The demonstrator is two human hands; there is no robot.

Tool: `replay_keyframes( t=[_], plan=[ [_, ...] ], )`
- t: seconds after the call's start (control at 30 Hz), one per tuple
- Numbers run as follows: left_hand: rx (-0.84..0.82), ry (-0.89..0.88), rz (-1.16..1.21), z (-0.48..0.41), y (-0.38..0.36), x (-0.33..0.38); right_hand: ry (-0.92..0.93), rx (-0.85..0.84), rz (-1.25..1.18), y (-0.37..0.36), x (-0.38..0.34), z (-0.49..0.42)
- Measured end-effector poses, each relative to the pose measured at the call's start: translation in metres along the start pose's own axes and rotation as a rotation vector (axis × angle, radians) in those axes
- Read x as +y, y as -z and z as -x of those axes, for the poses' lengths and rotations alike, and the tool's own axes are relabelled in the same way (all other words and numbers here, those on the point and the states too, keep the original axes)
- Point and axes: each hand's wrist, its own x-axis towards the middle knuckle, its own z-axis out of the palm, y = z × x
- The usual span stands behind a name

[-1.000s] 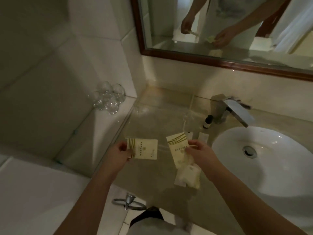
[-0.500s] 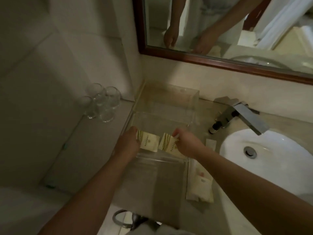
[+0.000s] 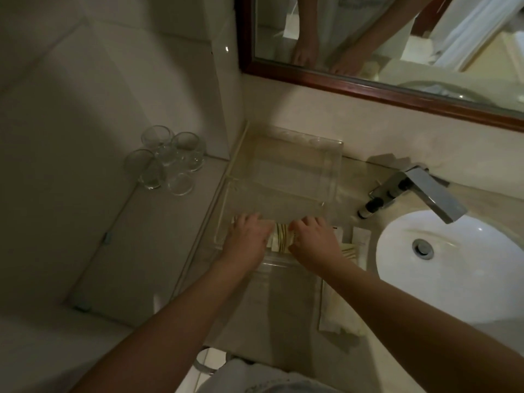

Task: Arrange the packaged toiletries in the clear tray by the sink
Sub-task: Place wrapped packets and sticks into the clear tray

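Centre of frame: left hand [image 3: 249, 236] and right hand [image 3: 314, 239] lay palm-down over striped packets [image 3: 280, 241] at the near end of the clear tray [image 3: 283, 177], left of the sink [image 3: 453, 279]. Pinching or pressing — could not tell. Loose sachets [image 3: 360, 241] lay just right of the tray.

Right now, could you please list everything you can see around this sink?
counter: one, beige, below the mirror
clear tray: one, transparent, counter's left corner
striped packet: one showing, cream, in the tray between the hands
loose packets: several, white and cream, counter right of the tray
glasses: a cluster, clear, on the ledge at left
small bottle: one, dark cap, beside the tap
tap: one, chrome, over the basin
basin: one, white, right
mirror: one, brown frame, wall above
left hand: palm down in the tray's near end
right hand: on the striped packet
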Motion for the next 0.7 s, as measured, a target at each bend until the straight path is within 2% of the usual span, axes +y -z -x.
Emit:
replay_keyframes(
  t=[0.33,0.5,0.57,0.63,0.7],
  plan=[
    [-0.024,-0.030,0.017,0.004,-0.005,-0.006,0.014,0.049,-0.004,-0.005,0.002,0.001],
    [0.055,0.021,0.077,0.011,-0.003,0.001,0.039,0.093,-0.123,-0.001,0.007,0.010],
    [0.131,0.027,0.146,0.016,0.001,0.013,-0.011,0.189,-0.235,0.004,0.017,0.022],
    [0.183,0.012,0.210,0.025,0.005,0.033,-0.140,0.310,-0.378,0.011,0.037,0.038],
    [0.146,0.062,0.312,0.039,0.004,0.062,-0.323,0.400,-0.511,0.015,0.065,0.051]
  ],
)
